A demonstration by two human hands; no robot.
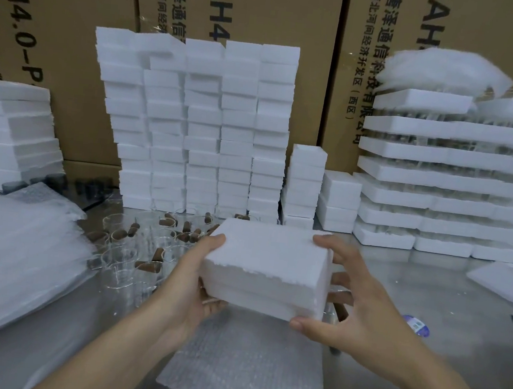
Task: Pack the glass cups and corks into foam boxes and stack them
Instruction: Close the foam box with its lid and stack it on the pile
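Head view: closed foam box lifted for stacking

Head view: the left hand (200,278) and right hand (353,301) clasp a closed foam box (265,265) above the steel table (422,351). Even pressure should keep its halves together on the way to the short stack (303,186) behind.

Printed cardboard cartons (235,10) behind steel table (427,289)

left hand (196,285): cupped, fingers under, thumb on top | right hand (354,301): spread, clasping opposite end | forearms bare
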